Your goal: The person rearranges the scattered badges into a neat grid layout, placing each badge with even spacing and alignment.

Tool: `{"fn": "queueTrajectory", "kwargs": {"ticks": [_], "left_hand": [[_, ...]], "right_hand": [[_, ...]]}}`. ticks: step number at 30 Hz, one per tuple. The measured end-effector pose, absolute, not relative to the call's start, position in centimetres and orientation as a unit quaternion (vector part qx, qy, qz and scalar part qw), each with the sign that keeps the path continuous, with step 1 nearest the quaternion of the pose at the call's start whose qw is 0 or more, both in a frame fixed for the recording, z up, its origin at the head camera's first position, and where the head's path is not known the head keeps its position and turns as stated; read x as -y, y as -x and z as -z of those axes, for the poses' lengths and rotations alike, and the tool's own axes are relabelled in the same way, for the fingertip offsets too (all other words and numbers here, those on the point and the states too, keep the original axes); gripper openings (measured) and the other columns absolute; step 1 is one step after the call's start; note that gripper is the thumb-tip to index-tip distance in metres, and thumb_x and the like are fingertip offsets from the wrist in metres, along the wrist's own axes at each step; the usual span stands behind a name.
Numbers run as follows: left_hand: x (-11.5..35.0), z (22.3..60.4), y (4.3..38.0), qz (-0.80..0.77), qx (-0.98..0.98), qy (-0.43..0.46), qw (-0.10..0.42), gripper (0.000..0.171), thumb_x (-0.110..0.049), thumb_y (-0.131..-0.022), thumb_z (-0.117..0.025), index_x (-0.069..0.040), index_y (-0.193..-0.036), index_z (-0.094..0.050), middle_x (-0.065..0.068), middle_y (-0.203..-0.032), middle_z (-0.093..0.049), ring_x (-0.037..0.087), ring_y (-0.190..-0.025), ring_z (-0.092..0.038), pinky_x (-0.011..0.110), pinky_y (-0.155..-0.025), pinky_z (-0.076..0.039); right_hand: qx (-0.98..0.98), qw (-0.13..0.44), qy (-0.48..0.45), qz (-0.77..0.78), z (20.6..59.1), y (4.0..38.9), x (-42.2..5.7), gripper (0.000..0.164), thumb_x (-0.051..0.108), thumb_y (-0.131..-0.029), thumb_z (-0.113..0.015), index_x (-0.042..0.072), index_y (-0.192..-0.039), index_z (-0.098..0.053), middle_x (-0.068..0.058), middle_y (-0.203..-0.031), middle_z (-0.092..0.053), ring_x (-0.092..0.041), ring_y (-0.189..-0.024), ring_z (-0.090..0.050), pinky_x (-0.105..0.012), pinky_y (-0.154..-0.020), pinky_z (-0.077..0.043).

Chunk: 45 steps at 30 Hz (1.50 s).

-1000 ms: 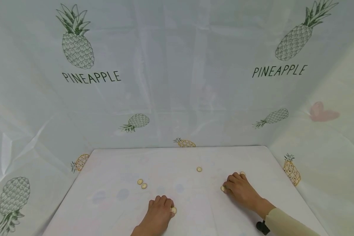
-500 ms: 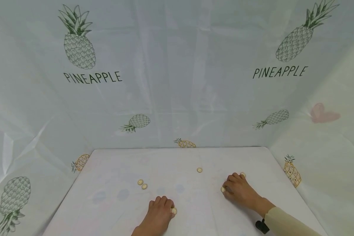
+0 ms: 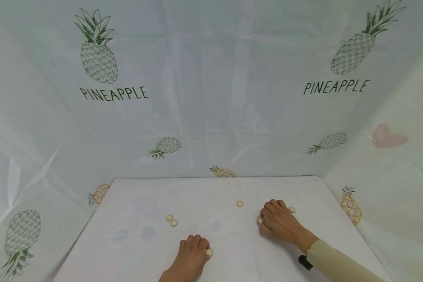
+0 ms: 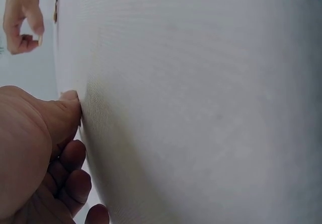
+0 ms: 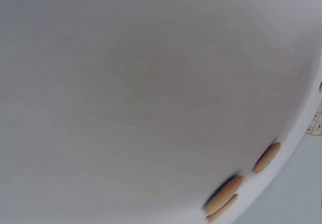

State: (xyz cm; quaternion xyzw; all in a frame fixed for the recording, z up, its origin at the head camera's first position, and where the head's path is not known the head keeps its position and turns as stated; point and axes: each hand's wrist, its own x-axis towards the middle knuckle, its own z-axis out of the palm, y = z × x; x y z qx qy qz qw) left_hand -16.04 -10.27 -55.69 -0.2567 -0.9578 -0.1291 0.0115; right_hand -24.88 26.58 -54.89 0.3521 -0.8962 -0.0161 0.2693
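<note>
In the head view my left hand (image 3: 190,256) pinches a small round wooden disc (image 3: 209,252) at the near middle of the table. Its thumb (image 4: 68,116) and curled fingers lie close along the cloth in the left wrist view, where the disc is mostly hidden. To the right, my right hand (image 3: 281,222) holds another pale disc (image 3: 261,220) between thumb and fingers, just above the table. The left wrist view also shows that right hand (image 4: 22,17) with its disc (image 4: 40,40) edge-on. The right wrist view has no hand in it.
Two discs (image 3: 169,217) (image 3: 174,223) lie together on the left of the white-clothed table (image 3: 134,258). Another disc (image 3: 239,203) lies towards the back, and one more disc (image 3: 291,210) is beyond the right hand. A pineapple-print curtain (image 3: 211,98) surrounds the back and sides.
My right hand has risen and shifted a little left and away with its disc, uncovering the disc behind it. The left hand stays in place.
</note>
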Motion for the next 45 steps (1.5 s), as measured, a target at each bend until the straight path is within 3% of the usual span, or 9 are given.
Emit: {"fn": "queueTrajectory", "kwargs": {"ticks": [11, 24, 34, 45], "left_hand": [[10.4, 56.3, 16.4, 0.131, 0.957, 0.259, 0.025, 0.025, -0.031, -0.092, -0.080, -0.019, -0.105, -0.062, -0.010, -0.095, -0.051, 0.011, -0.089, -0.041, 0.032, -0.074, -0.033], [9.9, 55.8, 16.3, 0.104, 0.959, 0.263, 0.019, 0.025, -0.033, -0.093, -0.079, -0.018, -0.106, -0.065, -0.008, -0.094, -0.052, 0.011, -0.088, -0.041, 0.031, -0.074, -0.034], [10.0, 56.2, 16.2, 0.087, 0.956, 0.269, 0.070, 0.031, -0.036, -0.088, -0.085, -0.020, -0.101, -0.062, -0.010, -0.090, -0.049, 0.009, -0.084, -0.041, 0.030, -0.071, -0.033], [10.2, 56.0, 16.4, 0.088, 0.961, 0.260, 0.039, 0.029, -0.035, -0.090, -0.083, -0.020, -0.103, -0.062, -0.009, -0.092, -0.050, 0.009, -0.085, -0.041, 0.030, -0.072, -0.033]], "right_hand": [[0.899, 0.266, -0.347, 0.000, 54.1, 27.5, -24.0, 0.020, 0.027, -0.084, -0.080, 0.015, -0.090, -0.066, 0.002, -0.090, -0.058, -0.021, -0.087, -0.049, -0.041, -0.083, -0.041], [0.899, 0.249, -0.359, 0.014, 54.2, 31.2, -20.5, 0.018, 0.026, -0.086, -0.080, 0.013, -0.089, -0.068, 0.001, -0.089, -0.057, -0.021, -0.086, -0.045, -0.041, -0.082, -0.039], [0.911, 0.205, -0.357, 0.002, 54.3, 32.5, -17.5, 0.016, 0.025, -0.089, -0.077, 0.011, -0.093, -0.071, -0.001, -0.092, -0.061, -0.022, -0.089, -0.047, -0.042, -0.084, -0.040], [0.918, 0.182, -0.353, -0.006, 55.1, 33.3, -15.9, 0.017, 0.028, -0.088, -0.078, 0.014, -0.094, -0.071, 0.002, -0.092, -0.061, -0.019, -0.088, -0.046, -0.043, -0.086, -0.041]]}}
